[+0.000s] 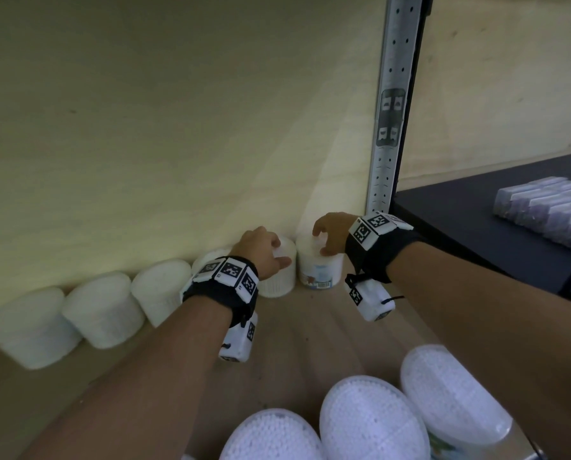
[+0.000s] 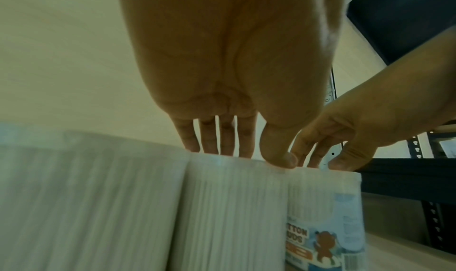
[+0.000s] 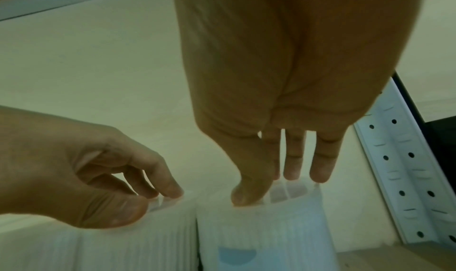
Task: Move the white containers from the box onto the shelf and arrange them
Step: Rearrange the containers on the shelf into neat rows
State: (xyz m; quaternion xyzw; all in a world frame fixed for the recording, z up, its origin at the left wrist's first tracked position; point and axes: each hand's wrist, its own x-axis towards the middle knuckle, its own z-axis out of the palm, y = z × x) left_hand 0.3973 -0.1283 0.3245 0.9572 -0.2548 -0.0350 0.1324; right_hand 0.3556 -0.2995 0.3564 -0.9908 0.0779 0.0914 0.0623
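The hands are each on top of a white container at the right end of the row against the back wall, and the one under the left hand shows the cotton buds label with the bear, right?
Nearly. The label is on the container under the right hand, not the one under the left hand. The left wrist view shows it: the left-hand container is plain. The rest is as you say.

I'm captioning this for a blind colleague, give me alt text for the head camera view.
Two bare hands each grip the top of a white round plastic container at the back of a wooden shelf: left hand, right hand, whose container is labelled. More white containers line the wall leftward.
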